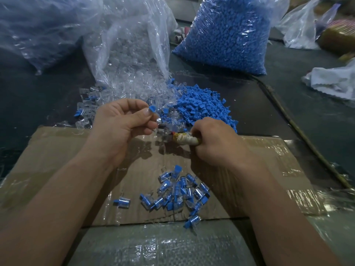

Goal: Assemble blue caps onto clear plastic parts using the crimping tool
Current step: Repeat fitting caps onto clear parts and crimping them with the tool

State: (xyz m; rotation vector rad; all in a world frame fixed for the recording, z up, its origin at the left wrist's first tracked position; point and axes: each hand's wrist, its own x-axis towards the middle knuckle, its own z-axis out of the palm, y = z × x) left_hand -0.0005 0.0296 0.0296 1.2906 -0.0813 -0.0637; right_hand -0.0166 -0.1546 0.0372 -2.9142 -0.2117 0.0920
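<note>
The left hand (123,121) pinches a small clear plastic part with a blue cap (153,108) above the taped brown cardboard sheet (57,150). The right hand (213,139) grips the tape-wrapped crimping tool (182,140) just beside it. Finished capped pieces (176,192) lie heaped near the cardboard's front edge.

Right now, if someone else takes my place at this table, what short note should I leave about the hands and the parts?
Left hand pinches one clear part with a blue cap on top.
Right hand grips the taped handle of the crimping tool.
Done: a small heap of capped pieces on the cardboard.
Left: a pile of loose blue caps, clear parts spilling from the open bag, and a full bag of caps behind.
I cannot tell if the held piece is crimped yet.
</note>
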